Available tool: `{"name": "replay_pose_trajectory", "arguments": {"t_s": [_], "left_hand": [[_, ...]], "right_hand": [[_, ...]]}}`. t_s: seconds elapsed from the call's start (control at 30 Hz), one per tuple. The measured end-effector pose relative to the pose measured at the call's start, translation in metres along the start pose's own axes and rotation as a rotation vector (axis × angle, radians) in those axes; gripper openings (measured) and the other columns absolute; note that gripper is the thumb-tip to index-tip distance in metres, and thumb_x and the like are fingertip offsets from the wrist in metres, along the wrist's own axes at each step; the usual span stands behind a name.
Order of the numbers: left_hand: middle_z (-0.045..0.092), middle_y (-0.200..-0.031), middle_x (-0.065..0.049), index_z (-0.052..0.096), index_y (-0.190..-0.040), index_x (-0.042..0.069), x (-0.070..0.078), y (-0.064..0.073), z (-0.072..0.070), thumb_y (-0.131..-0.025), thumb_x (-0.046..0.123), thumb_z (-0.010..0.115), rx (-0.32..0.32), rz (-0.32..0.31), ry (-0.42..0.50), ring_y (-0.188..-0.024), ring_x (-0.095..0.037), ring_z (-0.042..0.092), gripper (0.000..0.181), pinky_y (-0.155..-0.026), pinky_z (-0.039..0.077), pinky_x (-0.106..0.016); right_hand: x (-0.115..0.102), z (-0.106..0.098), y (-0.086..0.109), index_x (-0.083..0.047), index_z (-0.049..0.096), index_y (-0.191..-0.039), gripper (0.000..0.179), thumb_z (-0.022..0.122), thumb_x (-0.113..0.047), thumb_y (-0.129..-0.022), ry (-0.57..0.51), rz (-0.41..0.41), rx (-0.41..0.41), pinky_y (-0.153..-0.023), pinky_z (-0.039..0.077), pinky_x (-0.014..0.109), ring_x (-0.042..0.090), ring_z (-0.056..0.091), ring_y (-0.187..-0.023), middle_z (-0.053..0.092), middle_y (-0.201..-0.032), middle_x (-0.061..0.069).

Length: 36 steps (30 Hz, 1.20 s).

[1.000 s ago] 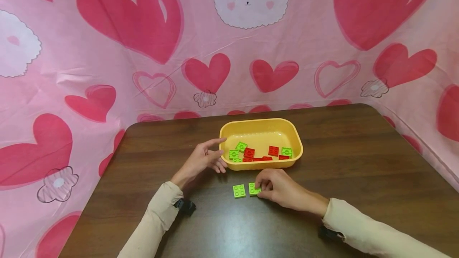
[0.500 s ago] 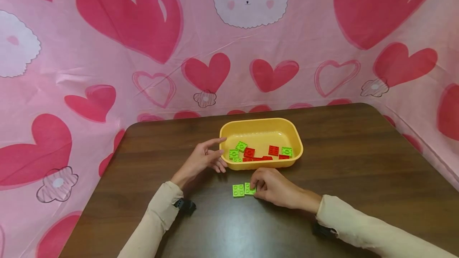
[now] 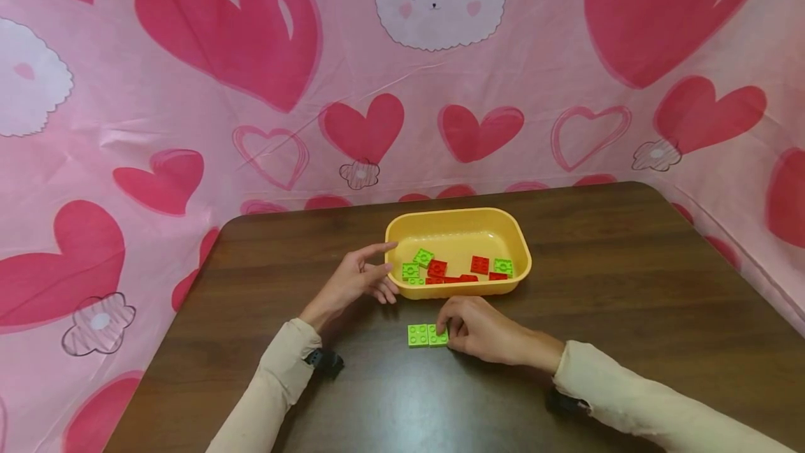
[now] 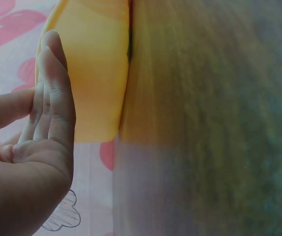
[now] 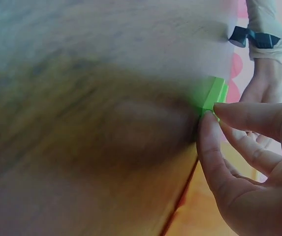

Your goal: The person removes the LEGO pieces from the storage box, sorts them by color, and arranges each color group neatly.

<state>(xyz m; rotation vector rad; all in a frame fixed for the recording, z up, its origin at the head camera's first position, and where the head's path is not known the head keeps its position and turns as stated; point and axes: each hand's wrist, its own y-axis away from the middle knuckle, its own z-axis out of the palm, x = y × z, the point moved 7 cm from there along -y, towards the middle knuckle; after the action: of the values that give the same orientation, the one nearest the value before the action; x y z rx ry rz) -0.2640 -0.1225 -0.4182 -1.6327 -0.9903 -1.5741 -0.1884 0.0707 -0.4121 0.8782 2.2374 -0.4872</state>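
Observation:
Two green square toy building bricks lie side by side on the table in the head view, studs up. My right hand (image 3: pixel 483 331) pinches the right green brick (image 3: pixel 434 340) between thumb and fingertips; its edge meets the left green brick (image 3: pixel 418 336). In the right wrist view, fingertips grip green plastic (image 5: pixel 213 93) low over the table. My left hand (image 3: pixel 357 279) is at the left end of a yellow tub (image 3: pixel 462 291), its fingers extended along the outside. From the left wrist view, those fingers (image 4: pixel 59 108) look straight and uncurled, beside the yellow wall.
Several red bricks (image 3: pixel 480 265) and green bricks (image 3: pixel 502 266) lie loose inside the tub. The dark wooden table (image 3: pixel 604 264) extends around both arms. Behind it hangs a pink heart-patterned cloth (image 3: pixel 541 75).
My right hand has slid its green brick leftward, and the gap between the two green bricks has closed. My left hand and the tub have stayed in place.

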Motion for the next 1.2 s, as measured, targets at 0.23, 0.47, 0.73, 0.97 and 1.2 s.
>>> {"name": "replay_pose_trajectory", "arguments": {"t_s": [0.23, 0.47, 0.73, 0.97, 1.2], "left_hand": [[0.072, -0.084, -0.022, 0.039, -0.151, 0.004, 0.001, -0.001, 0.0, -0.103, 0.004, 0.052, 0.001, -0.001, 0.0, -0.067, -0.028, 0.072, 0.05, -0.062, 0.061, -0.034], [0.072, -0.084, -0.023, 0.039, -0.151, 0.004, 0.001, -0.001, 0.0, -0.103, 0.004, 0.052, 0.003, -0.003, -0.005, -0.067, -0.028, 0.072, 0.05, -0.062, 0.061, -0.034], [0.073, -0.083, -0.022, 0.039, -0.151, 0.005, 0.001, -0.001, 0.001, -0.103, 0.005, 0.053, 0.003, -0.01, 0.002, -0.066, -0.026, 0.072, 0.05, -0.062, 0.061, -0.034], [0.072, -0.083, -0.022, 0.039, -0.151, 0.004, 0.001, -0.001, 0.001, -0.103, 0.004, 0.052, 0.005, -0.005, 0.002, -0.066, -0.026, 0.072, 0.05, -0.061, 0.06, -0.033], [0.072, -0.083, -0.022, 0.039, -0.151, 0.003, 0.001, 0.001, 0.0, -0.103, 0.005, 0.053, 0.006, -0.005, -0.004, -0.066, -0.027, 0.072, 0.051, -0.062, 0.061, -0.034]], "right_hand": [[-0.001, -0.012, 0.003, -0.008, 0.069, -0.099, 0.022, 0.073, 0.005, -0.082, -0.038, 0.032, 0.005, -0.064, 0.054, 0.022, 0.005, 0.059, -0.07, 0.066, -0.087, 0.001], [-0.003, -0.03, 0.007, -0.009, 0.07, -0.102, 0.018, 0.074, -0.002, -0.085, -0.022, 0.07, 0.039, -0.066, 0.055, 0.024, 0.007, 0.06, -0.074, 0.069, -0.094, 0.001], [0.001, -0.058, 0.014, -0.01, 0.071, -0.102, 0.017, 0.077, -0.009, -0.086, -0.016, 0.134, 0.11, -0.073, 0.056, 0.026, 0.01, 0.062, -0.081, 0.067, -0.091, -0.008], [0.006, -0.086, 0.018, -0.013, 0.073, -0.101, 0.015, 0.078, -0.012, -0.087, 0.019, 0.143, 0.23, -0.073, 0.056, 0.029, 0.014, 0.061, -0.081, 0.067, -0.092, -0.008], [0.019, -0.109, 0.017, -0.013, 0.074, -0.101, 0.013, 0.076, -0.013, -0.089, 0.102, 0.183, 0.33, -0.07, 0.055, 0.029, 0.013, 0.063, -0.082, 0.07, -0.092, -0.007]]}}
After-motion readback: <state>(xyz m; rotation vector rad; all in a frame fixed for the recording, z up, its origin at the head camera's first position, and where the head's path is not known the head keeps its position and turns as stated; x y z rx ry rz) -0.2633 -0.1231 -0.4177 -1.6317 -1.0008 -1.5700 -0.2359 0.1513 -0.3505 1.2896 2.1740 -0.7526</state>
